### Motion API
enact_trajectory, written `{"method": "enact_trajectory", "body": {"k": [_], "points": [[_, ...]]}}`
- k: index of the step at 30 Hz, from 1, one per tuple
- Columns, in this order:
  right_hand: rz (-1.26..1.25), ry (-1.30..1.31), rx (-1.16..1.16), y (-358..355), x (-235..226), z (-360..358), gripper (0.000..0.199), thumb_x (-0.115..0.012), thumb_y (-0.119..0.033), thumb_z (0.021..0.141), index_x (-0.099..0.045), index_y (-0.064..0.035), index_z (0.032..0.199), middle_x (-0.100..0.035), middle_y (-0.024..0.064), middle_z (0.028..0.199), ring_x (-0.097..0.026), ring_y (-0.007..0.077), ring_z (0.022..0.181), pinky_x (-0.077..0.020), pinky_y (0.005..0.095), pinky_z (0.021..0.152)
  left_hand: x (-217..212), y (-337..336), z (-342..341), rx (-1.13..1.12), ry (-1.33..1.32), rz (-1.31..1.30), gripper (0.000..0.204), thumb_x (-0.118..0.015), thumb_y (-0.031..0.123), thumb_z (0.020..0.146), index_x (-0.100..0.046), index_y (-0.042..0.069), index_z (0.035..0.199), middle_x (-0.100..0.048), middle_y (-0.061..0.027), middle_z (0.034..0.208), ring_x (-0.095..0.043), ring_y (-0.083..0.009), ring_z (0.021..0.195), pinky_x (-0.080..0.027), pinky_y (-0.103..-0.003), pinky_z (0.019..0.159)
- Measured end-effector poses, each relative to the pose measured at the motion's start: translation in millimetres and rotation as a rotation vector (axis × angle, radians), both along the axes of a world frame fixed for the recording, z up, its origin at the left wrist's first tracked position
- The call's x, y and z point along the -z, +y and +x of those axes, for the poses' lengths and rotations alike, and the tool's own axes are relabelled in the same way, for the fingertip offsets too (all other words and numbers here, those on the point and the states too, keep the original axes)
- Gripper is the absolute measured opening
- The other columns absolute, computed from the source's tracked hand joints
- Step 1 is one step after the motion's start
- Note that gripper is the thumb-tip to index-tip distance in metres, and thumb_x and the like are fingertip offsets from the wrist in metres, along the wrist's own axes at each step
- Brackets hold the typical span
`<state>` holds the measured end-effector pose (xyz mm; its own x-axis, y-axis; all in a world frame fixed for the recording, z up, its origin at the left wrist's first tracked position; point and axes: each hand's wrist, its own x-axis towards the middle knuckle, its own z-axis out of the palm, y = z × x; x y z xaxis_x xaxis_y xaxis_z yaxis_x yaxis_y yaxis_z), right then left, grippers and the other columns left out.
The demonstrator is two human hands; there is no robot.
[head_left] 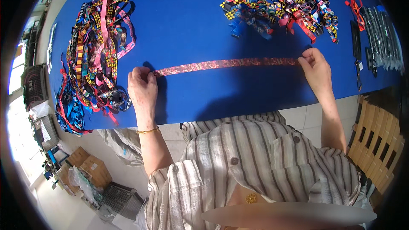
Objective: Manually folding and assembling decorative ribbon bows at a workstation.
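A patterned pink and dark red ribbon strap (230,63) stretches nearly straight between my hands, just over the blue tabletop (183,30). My left hand (142,87) pinches its left end, fingers curled. At the other end my right hand (316,70) grips the strap between thumb and fingers. Beside my left hand lies a long heap of loose colourful straps (96,47), some checkered, some pink. Beyond my right hand is a dense pile of bundled, multicoloured straps (277,4).
Scissors with red-orange handles (357,10) lie at the far right, by a black strap-like item (356,44) and a stack of dark plastic-wrapped pieces (383,38). Cardboard boxes (96,170) and a wire crate (121,198) stand on the floor at left. A slatted wooden piece (377,142) is at right.
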<state>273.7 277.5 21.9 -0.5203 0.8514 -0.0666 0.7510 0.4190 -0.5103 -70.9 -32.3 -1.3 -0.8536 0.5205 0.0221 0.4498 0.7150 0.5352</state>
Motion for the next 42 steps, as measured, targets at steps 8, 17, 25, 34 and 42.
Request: {"method": "enact_trajectory", "body": {"k": [8, 17, 25, 34, 42], "points": [[0.072, 0.178, -0.078, -33, -25, -31, 0.014, -0.071, -0.011, 0.087, -0.062, -0.0056, 0.097, -0.064, 0.0102, 0.090, -0.063, 0.0266, 0.075, -0.0502, 0.0359, 0.067, -24, 36, 56, 0.254, 0.375, 0.062, 0.020, -0.065, 0.007, 0.086, -0.063, 0.002, 0.106, -0.060, -0.0198, 0.115, -0.057, -0.0367, 0.108, -0.044, -0.046, 0.094], [0.210, 0.330, -0.637, -83, 10, -106, 0.007, -0.063, -0.009, 0.086, -0.057, -0.0070, 0.087, -0.055, 0.0096, 0.083, -0.059, 0.0301, 0.078, -0.0476, 0.0427, 0.068, -17, 82, 117, 0.573, 0.197, 0.090, 0.025, -0.064, 0.007, 0.088, -0.064, 0.003, 0.114, -0.058, -0.0183, 0.117, -0.055, -0.0351, 0.109, -0.043, -0.045, 0.094], [0.163, 0.267, -0.533, -69, 10, -85, 0.009, -0.066, -0.004, 0.084, -0.058, -0.0047, 0.089, -0.058, 0.0110, 0.088, -0.059, 0.0321, 0.083, -0.0485, 0.0429, 0.073, -7, 72, 104, 0.484, 0.261, 0.053, 0.024, -0.063, 0.004, 0.088, -0.064, 0.003, 0.112, -0.058, -0.0172, 0.113, -0.055, -0.0360, 0.106, -0.044, -0.046, 0.094], [0.187, 0.162, -0.268, -32, 1, -33, 0.009, -0.063, -0.002, 0.085, -0.056, -0.0059, 0.087, -0.058, 0.0104, 0.084, -0.060, 0.0334, 0.082, -0.0477, 0.0434, 0.070, -8, 46, 72, 0.286, 0.309, 0.068, 0.014, -0.063, 0.000, 0.087, -0.063, 0.000, 0.101, -0.062, -0.0194, 0.109, -0.058, -0.0380, 0.099, -0.047, -0.046, 0.089], [0.155, 0.082, -0.168, -20, -8, -15, 0.008, -0.063, -0.003, 0.085, -0.056, -0.0051, 0.087, -0.057, 0.0123, 0.082, -0.059, 0.0350, 0.079, -0.0468, 0.0448, 0.069, -3, 25, 52, 0.143, 0.290, 0.020, 0.011, -0.062, 0.003, 0.088, -0.060, -0.001, 0.099, -0.061, -0.0193, 0.109, -0.057, -0.0385, 0.103, -0.048, -0.045, 0.089]]}}
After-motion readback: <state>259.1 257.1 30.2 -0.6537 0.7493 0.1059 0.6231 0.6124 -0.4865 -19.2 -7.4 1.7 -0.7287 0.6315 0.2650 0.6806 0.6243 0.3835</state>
